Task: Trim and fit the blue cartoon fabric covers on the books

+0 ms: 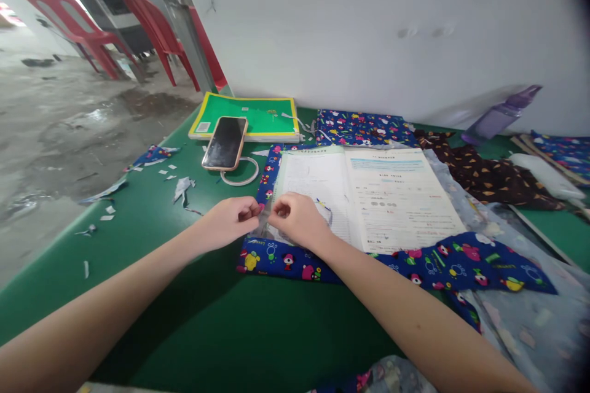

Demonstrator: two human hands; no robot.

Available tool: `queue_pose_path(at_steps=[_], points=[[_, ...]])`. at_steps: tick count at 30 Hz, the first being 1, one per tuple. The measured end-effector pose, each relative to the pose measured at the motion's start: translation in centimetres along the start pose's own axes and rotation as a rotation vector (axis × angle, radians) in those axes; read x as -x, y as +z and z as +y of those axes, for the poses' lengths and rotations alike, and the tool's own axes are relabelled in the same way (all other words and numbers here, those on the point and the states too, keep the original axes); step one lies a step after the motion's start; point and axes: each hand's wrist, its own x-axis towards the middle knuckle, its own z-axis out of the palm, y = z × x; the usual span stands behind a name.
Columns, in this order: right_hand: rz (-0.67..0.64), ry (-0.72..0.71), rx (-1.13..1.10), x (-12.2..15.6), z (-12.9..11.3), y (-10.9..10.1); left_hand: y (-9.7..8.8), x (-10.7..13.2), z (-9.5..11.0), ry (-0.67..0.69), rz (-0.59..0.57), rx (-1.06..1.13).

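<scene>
An open book (369, 193) lies on a blue cartoon-print cover sheet (461, 264) on the green table (193, 319). My left hand (233, 219) and my right hand (297, 218) meet at the book's left edge. Both pinch a thin clear strip (265, 216), probably tape, between closed fingers, over the folded blue flap (267, 175).
A phone (225, 142) rests on a green book (251, 116), beside a white tape ring (240, 173). Paper scraps (183, 187) litter the left side. More printed sheets (362, 126), dark fabric (488, 175) and a purple bottle (500, 115) lie at the back right. Red chairs (87, 31) stand beyond.
</scene>
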Motion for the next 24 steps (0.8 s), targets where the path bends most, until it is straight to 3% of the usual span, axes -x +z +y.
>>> queue_pose_path(at_steps=[15,24], points=[[0.054,0.068,-0.121,-0.1,-0.6,-0.4,0.1,0.0,-0.1,0.004,0.003,-0.007],[0.074,0.243,-0.498,-0.6,-0.3,-1.5,0.1,0.7,1.2,0.038,-0.034,0.021]])
